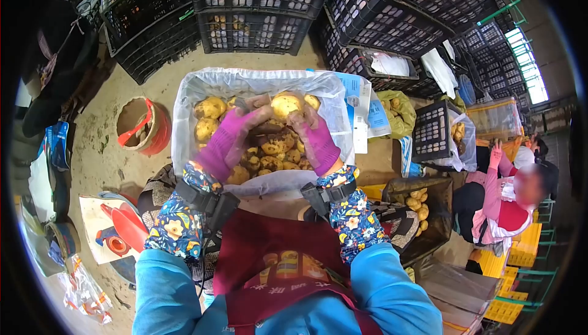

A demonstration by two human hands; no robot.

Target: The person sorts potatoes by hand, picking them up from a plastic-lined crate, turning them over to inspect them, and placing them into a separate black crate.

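My left hand [234, 131] and my right hand [316, 140], both in purple gloves with soiled fingers, reach over a crate [187, 90] lined with white plastic. A large pale yellow potato [286, 105] sits between their fingertips. The left fingers are bent in against its left side; the right fingers close on its lower right. More potatoes [277, 145], several with soil on them, lie in the crate below and around the hands. Part of the heap is hidden by my gloves.
A red bucket [160, 136] with a red-handled tool stands left. Stacked black crates [251, 32] rise behind. To the right are a green bag of potatoes [398, 111], a dark-lined crate [436, 237] with potatoes, and a seated person [496, 194]. A red stool-like object [127, 228] is at lower left.
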